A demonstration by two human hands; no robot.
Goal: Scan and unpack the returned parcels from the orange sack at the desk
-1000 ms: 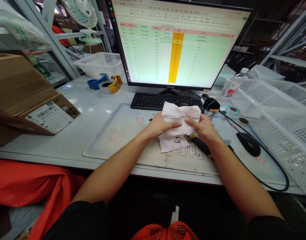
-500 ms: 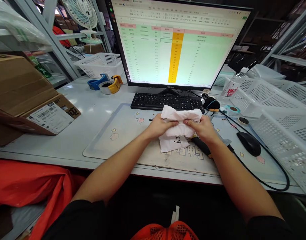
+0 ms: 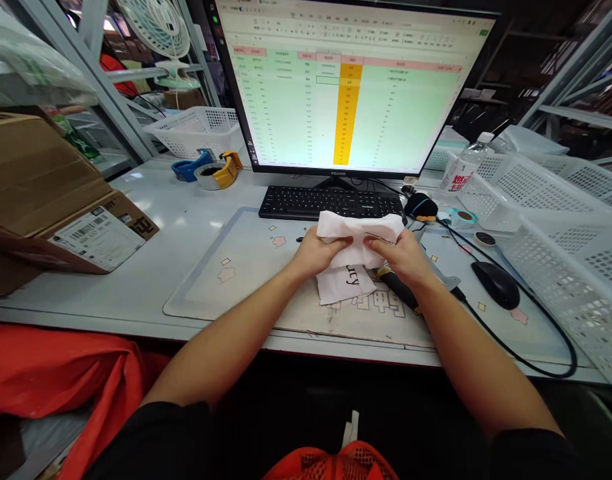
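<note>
Both hands grip a crumpled white cloth [image 3: 359,253] above the desk mat, just in front of the keyboard. My left hand [image 3: 313,255] pinches its left side with the thumb on top; my right hand [image 3: 409,259] does the same on the right. The fingers behind the cloth are hidden. Its lower flap hangs toward me and shows black printed letters, partly covered by a fold. Under my right hand and wrist lies a black and yellow handled tool [image 3: 399,288], partly hidden, which looks like a corded barcode scanner.
A monitor [image 3: 341,100] with a spreadsheet stands behind the keyboard [image 3: 316,202]. Tape dispensers [image 3: 219,172] and a cardboard box [image 3: 96,233] are at left. A mouse [image 3: 496,285], a black cable, a bottle [image 3: 463,167] and white plastic baskets [image 3: 576,267] occupy the right.
The hands stay closed on the cloth, and its folds shift slightly, so more of the lettering on the lower flap shows. The whole view has moved a little.
</note>
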